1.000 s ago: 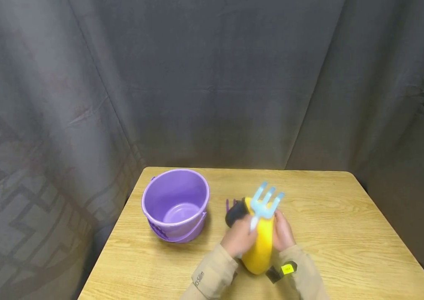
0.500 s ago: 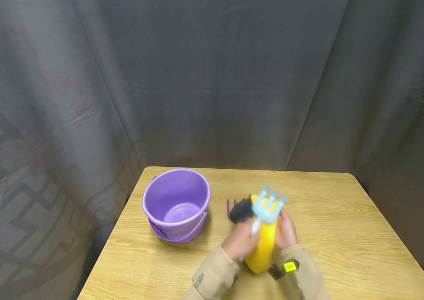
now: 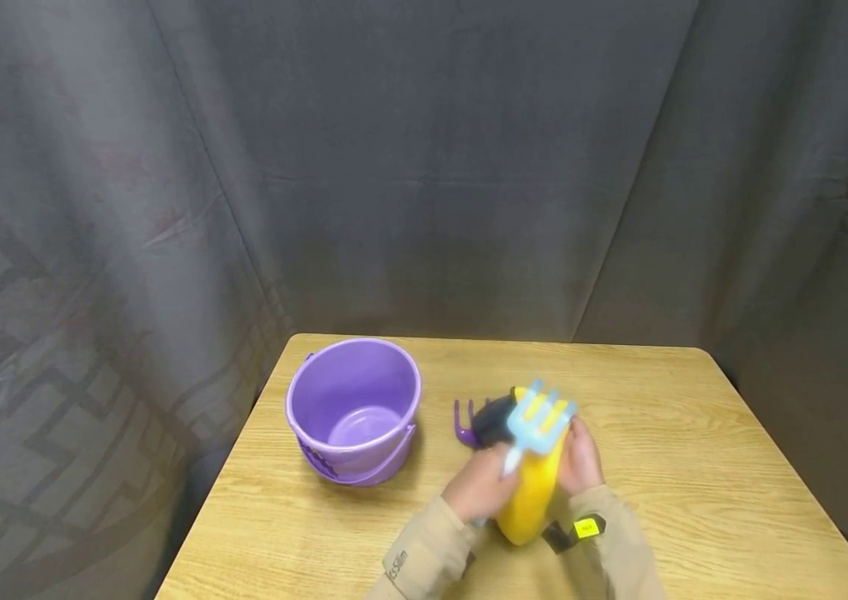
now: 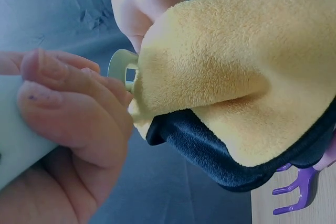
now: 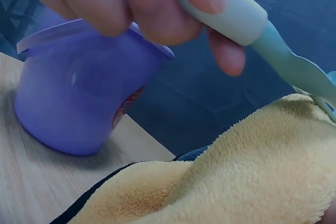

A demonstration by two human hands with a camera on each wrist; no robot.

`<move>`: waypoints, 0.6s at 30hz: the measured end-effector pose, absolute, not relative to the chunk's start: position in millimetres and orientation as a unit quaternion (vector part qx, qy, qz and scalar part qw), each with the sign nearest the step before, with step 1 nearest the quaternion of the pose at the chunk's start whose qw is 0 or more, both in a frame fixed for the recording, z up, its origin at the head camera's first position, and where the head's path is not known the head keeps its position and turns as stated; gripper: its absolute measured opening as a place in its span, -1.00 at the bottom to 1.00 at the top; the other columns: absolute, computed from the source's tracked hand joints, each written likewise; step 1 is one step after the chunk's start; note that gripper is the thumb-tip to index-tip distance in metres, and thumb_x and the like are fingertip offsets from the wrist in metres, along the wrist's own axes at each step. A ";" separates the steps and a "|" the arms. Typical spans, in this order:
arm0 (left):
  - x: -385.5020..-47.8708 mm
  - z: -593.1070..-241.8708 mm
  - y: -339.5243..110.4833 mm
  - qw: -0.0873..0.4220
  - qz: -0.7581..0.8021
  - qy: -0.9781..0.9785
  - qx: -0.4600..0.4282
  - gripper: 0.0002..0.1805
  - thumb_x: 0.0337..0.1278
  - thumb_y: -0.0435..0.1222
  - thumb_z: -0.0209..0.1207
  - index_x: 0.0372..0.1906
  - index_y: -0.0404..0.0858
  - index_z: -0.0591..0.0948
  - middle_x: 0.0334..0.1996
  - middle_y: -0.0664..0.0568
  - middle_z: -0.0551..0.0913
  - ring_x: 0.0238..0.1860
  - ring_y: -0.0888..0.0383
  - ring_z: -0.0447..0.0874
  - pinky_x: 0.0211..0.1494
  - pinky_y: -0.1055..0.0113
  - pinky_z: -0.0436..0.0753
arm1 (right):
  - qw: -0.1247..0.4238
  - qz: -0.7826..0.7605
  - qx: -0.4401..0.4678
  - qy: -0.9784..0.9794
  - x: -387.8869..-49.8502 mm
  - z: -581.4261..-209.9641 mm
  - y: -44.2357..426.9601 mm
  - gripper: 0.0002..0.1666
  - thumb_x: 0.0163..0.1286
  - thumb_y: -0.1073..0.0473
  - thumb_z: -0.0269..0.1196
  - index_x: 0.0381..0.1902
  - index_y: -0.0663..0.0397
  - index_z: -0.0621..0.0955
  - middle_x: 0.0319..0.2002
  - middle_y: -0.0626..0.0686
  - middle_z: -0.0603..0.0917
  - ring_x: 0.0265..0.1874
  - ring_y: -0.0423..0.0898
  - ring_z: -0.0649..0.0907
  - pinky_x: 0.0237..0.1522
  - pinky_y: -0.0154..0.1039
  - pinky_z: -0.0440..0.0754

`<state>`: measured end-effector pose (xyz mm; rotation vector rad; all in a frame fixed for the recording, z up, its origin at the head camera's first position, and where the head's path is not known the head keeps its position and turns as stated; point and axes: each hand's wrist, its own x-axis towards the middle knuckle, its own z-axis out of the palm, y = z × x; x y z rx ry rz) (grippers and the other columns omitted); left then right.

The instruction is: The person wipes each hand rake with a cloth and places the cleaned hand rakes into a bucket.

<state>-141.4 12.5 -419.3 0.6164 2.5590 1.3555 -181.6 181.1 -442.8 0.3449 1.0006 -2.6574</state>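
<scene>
My left hand [image 3: 480, 483] grips the pale handle of a light blue toy garden fork [image 3: 536, 425], its tines pointing up and away. The wrist view shows the left fingers [image 4: 68, 108] curled round that handle. My right hand [image 3: 580, 457] holds a fuzzy cloth [image 3: 531, 500], yellow on one side and dark navy on the other, against the back of the fork's tines. Its fingers are partly hidden by cloth and tines. The cloth [image 4: 226, 61] droops below both hands. Just left of the cloth lies a purple toy rake [image 3: 465, 432], its handle covered from view.
A purple bucket [image 3: 304, 433] stands upright on the left of the wooden table [image 3: 694, 467], its handle hanging down in front. Inside, its bottom shows bare. Grey curtains [image 3: 424, 167] enclose the table at the back and sides.
The fork, the cloth and my right hand have shifted slightly right and toward me. More of the purple rake shows beside the cloth. The bucket stays in place.
</scene>
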 end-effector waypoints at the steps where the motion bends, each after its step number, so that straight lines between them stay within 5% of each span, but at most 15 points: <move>1: -141.1 -419.4 12.5 0.092 0.457 0.860 0.208 -0.85 0.18 -0.37 -0.03 -0.21 -0.38 0.44 -0.68 0.09 0.37 -0.79 0.26 0.32 -0.76 0.44 0.39 | 0.140 -0.922 0.116 0.342 -182.3 -443.3 182.3 -0.56 0.43 -0.12 -0.40 0.18 -0.15 0.13 0.06 -0.14 0.34 0.03 -0.27 0.36 0.23 -0.40 0.03; 5: -139.9 -420.0 11.6 0.105 0.468 0.854 0.202 -0.74 0.16 -0.38 -0.03 -0.05 -0.38 0.43 -0.71 0.10 0.38 -0.84 0.26 0.28 -0.83 0.44 0.34 | 0.132 -0.931 0.107 0.324 -186.2 -445.8 187.0 -0.54 0.43 -0.13 -0.38 0.23 -0.18 0.06 -0.06 -0.20 0.39 -0.09 -0.33 0.42 0.21 -0.45 0.04; 10: -140.7 -422.5 10.1 0.126 0.484 0.842 0.200 -0.74 0.13 -0.41 -0.02 -0.04 -0.35 0.43 -0.65 0.09 0.38 -0.86 0.26 0.25 -0.86 0.44 0.33 | 0.119 -0.932 0.101 0.326 -189.7 -448.4 192.2 -0.33 0.40 -0.17 -0.42 0.36 -0.15 -0.29 0.33 -0.19 -0.05 0.25 -0.34 0.09 0.21 -0.50 -0.03; 13: -141.8 -424.6 9.2 0.134 0.486 0.839 0.205 -0.78 0.11 -0.42 -0.01 -0.11 -0.34 0.45 -0.61 0.09 0.39 -0.86 0.26 0.25 -0.85 0.44 0.34 | 0.109 -0.931 0.107 0.331 -190.7 -448.2 194.4 -0.31 0.38 -0.19 -0.40 0.36 -0.16 -0.30 0.37 -0.23 -0.23 0.29 -0.36 -0.10 0.21 -0.51 -0.04; 18: -143.3 -427.3 8.2 0.145 0.486 0.835 0.215 -0.85 0.12 -0.41 -0.02 -0.19 -0.33 0.44 -0.63 0.09 0.38 -0.87 0.26 0.25 -0.85 0.44 0.34 | 0.084 -0.937 0.102 0.322 -190.6 -448.9 198.2 -0.29 0.35 -0.21 -0.36 0.36 -0.19 -0.25 0.36 -0.23 -0.19 0.30 -0.33 -0.11 0.22 -0.47 -0.05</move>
